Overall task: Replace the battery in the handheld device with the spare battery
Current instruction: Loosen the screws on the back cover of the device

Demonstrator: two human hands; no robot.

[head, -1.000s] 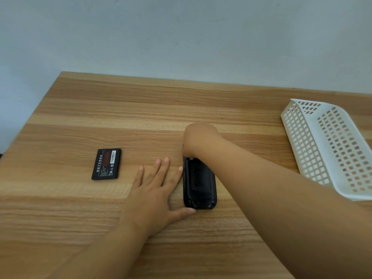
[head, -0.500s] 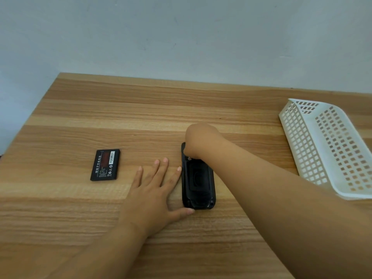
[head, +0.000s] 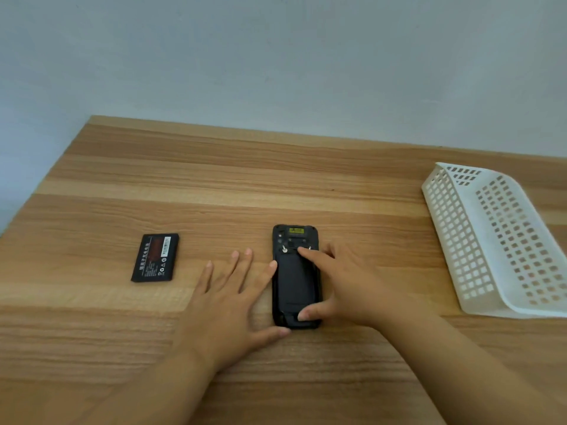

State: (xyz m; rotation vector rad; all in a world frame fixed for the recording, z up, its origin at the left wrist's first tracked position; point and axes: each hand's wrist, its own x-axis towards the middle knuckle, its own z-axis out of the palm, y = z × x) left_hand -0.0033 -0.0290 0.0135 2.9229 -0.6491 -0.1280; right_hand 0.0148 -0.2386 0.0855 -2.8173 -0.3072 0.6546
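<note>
Far left, the spare battery [head: 155, 257] lies flat on the desk [head: 214, 185], label up and well apart from everything else. The only risk there is a sweeping forearm knocking it toward the edge.

Your left hand [head: 228, 305] lies flat beside the handheld device [head: 295, 277]. Its grip is apart, with fingers straight and spread, and the forefinger tip and thumb touch the device's left edge. It braces from one side only, so a hard pry could, I judge, skate the device away to the right.

The device lies face down at the centre with its back cover on, so the old battery is presumably inside. Your right hand [head: 346, 286] spans that cover, grip apart and clamped on nothing. The forefinger lies straight on the upper end between two small metal latches, and the thumb tip sits at the notch in the lower end. How the other fingers sit along the right edge I cannot tell. If those latches are not fully released, lifting at the notch may bend or crack the cover, or your thumb may slip out.

The battery is a thin, hard black slab with a glossy printed label. The desk is smooth wood-grain laminate and probably slick. The device is a matte black, round-cornered bar with a small yellow sticker near its top. Far right, a white plastic basket [head: 503, 240] with a square lattice appears tipped on its side.
</note>
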